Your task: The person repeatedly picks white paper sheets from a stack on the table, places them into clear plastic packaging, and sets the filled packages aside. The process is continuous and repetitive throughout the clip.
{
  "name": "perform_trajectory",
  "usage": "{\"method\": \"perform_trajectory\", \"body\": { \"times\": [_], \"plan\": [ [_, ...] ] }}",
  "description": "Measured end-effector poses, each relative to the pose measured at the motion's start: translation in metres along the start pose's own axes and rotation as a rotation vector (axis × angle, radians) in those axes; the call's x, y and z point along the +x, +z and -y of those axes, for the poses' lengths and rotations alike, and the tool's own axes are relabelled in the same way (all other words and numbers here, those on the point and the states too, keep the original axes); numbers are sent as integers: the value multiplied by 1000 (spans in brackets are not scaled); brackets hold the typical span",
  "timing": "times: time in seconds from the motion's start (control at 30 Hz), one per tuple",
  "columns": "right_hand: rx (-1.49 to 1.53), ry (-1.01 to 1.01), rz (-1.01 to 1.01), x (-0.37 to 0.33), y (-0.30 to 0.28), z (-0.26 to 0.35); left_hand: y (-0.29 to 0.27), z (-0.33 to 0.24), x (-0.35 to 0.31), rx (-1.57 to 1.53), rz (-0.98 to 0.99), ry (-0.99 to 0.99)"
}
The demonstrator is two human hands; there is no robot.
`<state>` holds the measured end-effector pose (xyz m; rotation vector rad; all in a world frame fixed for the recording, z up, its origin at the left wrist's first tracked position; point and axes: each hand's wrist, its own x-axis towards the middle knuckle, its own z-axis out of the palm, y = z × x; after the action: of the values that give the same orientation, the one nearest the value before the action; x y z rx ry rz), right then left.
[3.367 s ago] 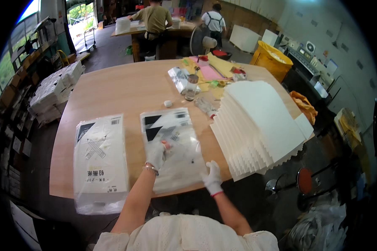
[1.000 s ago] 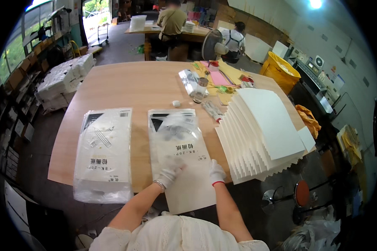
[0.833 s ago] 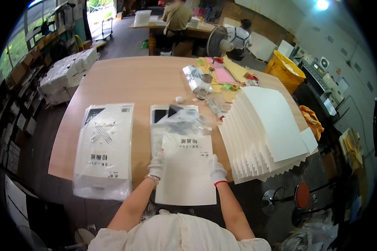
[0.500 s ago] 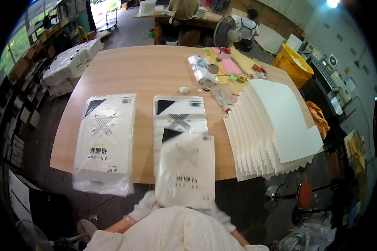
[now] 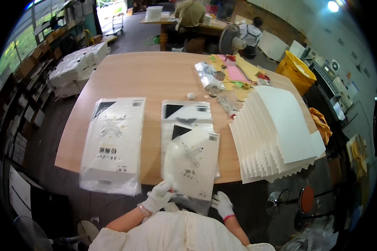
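A paper pack in a clear plastic sleeve, printed with crossed pencils, lies tilted over the table's near edge, its loose plastic end toward me. At its lower left corner, my left hand, in a white glove, is closed on the plastic. My right hand, gloved too, is beside the lower right edge with its fingers apart; whether it touches the plastic is hard to tell. Beneath the tilted pack lie more sleeved packs, partly covered. A stack of similar sleeved packs lies on the left.
Fanned stacks of white paper sheets cover the table's right side. Behind them are a glass jar, a small white object and yellow and pink papers. A round red stool stands at the right. Two people sit farther back.
The front pack has turned, its lower end swinging to the right. Both hands have come into clearer view; the right hand now shows apart from the pack's edge. The whole view has shifted slightly.
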<state>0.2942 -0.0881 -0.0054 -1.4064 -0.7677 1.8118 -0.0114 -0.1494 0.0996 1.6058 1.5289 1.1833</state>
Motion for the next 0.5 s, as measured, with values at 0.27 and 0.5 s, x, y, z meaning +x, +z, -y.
{"method": "perform_trajectory", "body": {
  "times": [0.27, 0.5],
  "plan": [
    [128, -143, 398, -6, 202, 68, -86, -55, -40, -577, -786, 158],
    [-409, 197, 836, -5, 302, 1, -214, 128, -93, -621, -1263, -75]
  ]
}}
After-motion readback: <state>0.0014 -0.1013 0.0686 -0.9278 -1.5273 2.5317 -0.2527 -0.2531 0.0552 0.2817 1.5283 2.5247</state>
